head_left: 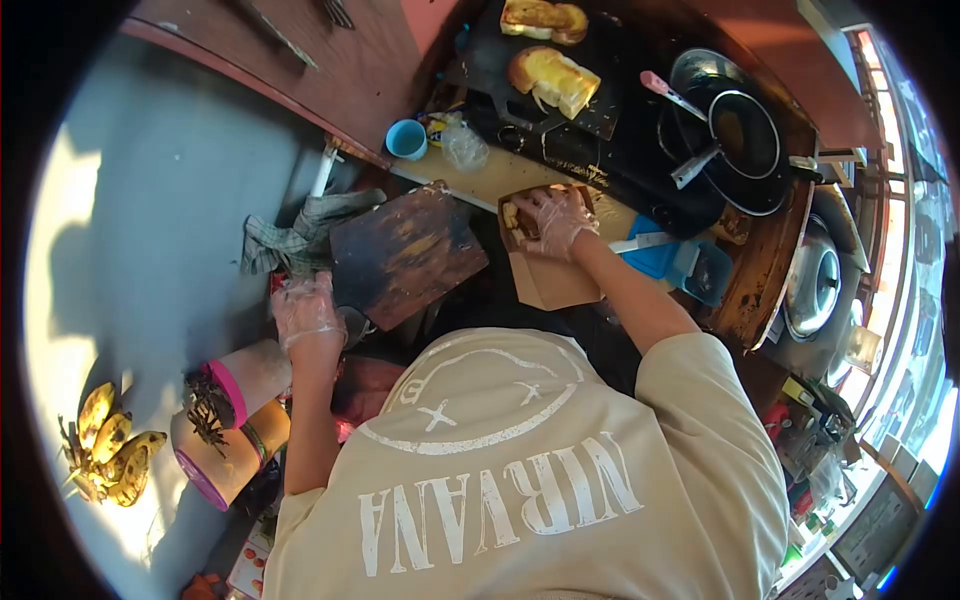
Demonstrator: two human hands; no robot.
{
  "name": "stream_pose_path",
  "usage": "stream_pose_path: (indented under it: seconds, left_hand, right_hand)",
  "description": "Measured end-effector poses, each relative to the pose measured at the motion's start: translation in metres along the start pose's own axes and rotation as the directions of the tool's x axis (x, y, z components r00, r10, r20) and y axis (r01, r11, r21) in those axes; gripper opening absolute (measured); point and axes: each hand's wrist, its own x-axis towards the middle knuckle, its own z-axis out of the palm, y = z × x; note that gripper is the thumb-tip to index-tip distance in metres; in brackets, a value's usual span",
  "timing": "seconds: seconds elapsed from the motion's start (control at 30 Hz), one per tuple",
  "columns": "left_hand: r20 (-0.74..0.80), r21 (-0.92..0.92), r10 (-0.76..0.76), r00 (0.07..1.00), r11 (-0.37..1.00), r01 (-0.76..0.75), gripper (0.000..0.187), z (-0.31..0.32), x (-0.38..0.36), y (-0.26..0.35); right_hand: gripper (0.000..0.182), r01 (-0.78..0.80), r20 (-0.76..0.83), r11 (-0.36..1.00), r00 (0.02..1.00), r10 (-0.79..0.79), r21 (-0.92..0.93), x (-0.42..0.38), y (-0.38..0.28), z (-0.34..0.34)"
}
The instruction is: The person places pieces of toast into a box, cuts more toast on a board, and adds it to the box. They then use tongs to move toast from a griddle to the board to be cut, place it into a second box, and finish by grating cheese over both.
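1. At 1 o'clock, the right hand (562, 222) is pressing into the open box (550, 285), its fingers spreading over the food (512, 216); moving next is calling for gentle pressure.
2. At 9 o'clock, the left hand (305, 312) is hovering near the board (410, 250), perhaps gripping something; I can't tell its fingers' state.

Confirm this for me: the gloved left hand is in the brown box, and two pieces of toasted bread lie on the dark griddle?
Not quite: the head view shows the gloved right hand in the brown box. Two pieces of toasted bread do lie on the dark griddle.
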Motion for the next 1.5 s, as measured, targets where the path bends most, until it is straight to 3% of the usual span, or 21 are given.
stream_pose_path:
  seconds: [0.1,0.17,0.2,0.23,0.3,0.4,0.57,0.63,0.73,0.83,0.9,0.93,1.0,1.1,1.23,1.27,1.3,1.37,1.43,1.47,1.5]
  left_hand:
    - [0.085,-0.008,-0.043,0.995,0.999,0.044,0.047,-0.02,0.002,0.006]
    - [0.031,0.022,-0.017,0.999,1.0,0.016,0.046,-0.018,0.001,0.006]
    - [0.026,0.019,-0.006,1.0,1.0,0.006,0.046,-0.016,0.001,0.007]
    - [0.02,0.033,0.005,1.0,0.999,-0.006,0.043,-0.013,0.002,0.009]
    - [0.004,0.049,0.024,1.0,0.998,-0.025,0.04,-0.008,0.008,0.017]
    - [0.083,0.066,0.028,0.996,0.997,-0.033,0.036,0.006,0.017,0.027]
    - [-0.052,-0.05,0.175,0.983,0.983,-0.178,0.028,0.058,0.039,0.033]
    - [-0.052,-0.063,0.203,0.978,0.976,-0.206,0.033,0.085,0.056,0.041]
    - [-0.241,-0.153,0.376,0.895,0.896,-0.417,0.046,0.128,0.085,0.061]
    - [-0.157,-0.291,0.483,0.861,0.811,-0.508,0.047,0.138,0.129,0.098]
    - [-0.255,-0.328,0.52,0.815,0.746,-0.579,0.048,0.169,0.162,0.117]
    - [-0.351,-0.356,0.534,0.769,0.683,-0.637,0.049,0.171,0.174,0.127]
    - [-0.318,-0.361,0.555,0.769,0.679,-0.639,0.048,0.163,0.194,0.143]
    - [-0.339,-0.376,0.548,0.764,0.666,-0.645,0.046,0.157,0.21,0.159]
    - [-0.472,-0.341,0.486,0.735,0.668,-0.661,0.035,0.167,0.22,0.17]
    - [-0.272,-0.319,0.549,0.79,0.723,-0.612,0.02,0.16,0.225,0.171]
    - [-0.235,-0.321,0.587,0.775,0.706,-0.631,0.009,0.109,0.208,0.168]
    - [-0.005,-0.214,0.578,0.816,0.796,-0.566,0.018,-0.022,0.175,0.16]
    - [-0.338,-0.012,0.622,0.706,0.747,-0.664,0.011,-0.128,0.157,0.12]
    - [-0.562,0.182,0.628,0.538,0.729,-0.66,0.012,-0.179,0.147,0.093]
    - [-0.648,0.138,0.482,0.59,0.836,-0.531,0.015,-0.229,0.13,0.074]
  right_hand:
    - [0.075,-0.042,-0.116,0.995,0.992,0.052,0.087,-0.031,0.012,-0.003]
    - [0.067,-0.363,-0.191,0.873,0.879,0.436,0.326,-0.047,0.027,0.013]
    - [0.053,-0.512,-0.275,0.779,0.74,0.614,0.362,-0.051,0.024,0.021]
    - [0.053,-0.522,-0.278,0.772,0.731,0.624,0.362,-0.048,0.035,0.044]
    - [0.038,-0.431,0.17,0.901,0.892,0.418,0.052,-0.037,0.058,0.081]
    - [0.029,-0.321,0.262,0.945,0.909,0.325,-0.06,-0.027,0.061,0.089]
    - [0.028,-0.321,0.204,0.946,0.925,0.322,-0.04,-0.041,0.088,0.099]
    - [0.027,-0.3,0.143,0.953,0.942,0.303,-0.045,-0.057,0.097,0.094]
    - [0.026,-0.278,0.15,0.957,0.946,0.287,-0.075,-0.088,0.101,0.075]
    - [0.027,-0.283,0.069,0.946,0.953,0.296,-0.157,-0.106,0.102,0.089]
    - [0.029,-0.19,0.2,0.923,0.943,0.267,-0.336,-0.12,0.095,0.083]
    - [0.029,-0.202,0.202,0.92,0.938,0.28,-0.336,-0.125,0.091,0.083]
    - [0.031,-0.329,0.266,0.9,0.875,0.404,-0.285,-0.128,0.081,0.082]
    - [0.031,-0.409,0.177,0.881,0.874,0.453,-0.237,-0.136,0.082,0.122]
    - [0.032,-0.477,0.305,0.857,0.801,0.515,-0.195,-0.145,0.075,0.124]
    - [0.03,-0.498,0.335,0.85,0.782,0.525,-0.17,-0.146,0.077,0.126]
    - [0.029,-0.512,0.356,0.846,0.771,0.528,-0.147,-0.147,0.08,0.131]
    - [0.027,-0.447,0.316,0.855,0.797,0.514,-0.264,-0.15,0.09,0.159]
    - [0.026,-0.568,0.264,0.798,0.753,0.602,-0.199,-0.154,0.093,0.163]
    - [0.026,-0.553,0.244,0.809,0.771,0.588,-0.202,-0.157,0.091,0.155]
    - [0.026,-0.466,0.236,0.842,0.816,0.528,-0.272,-0.165,0.093,0.148]
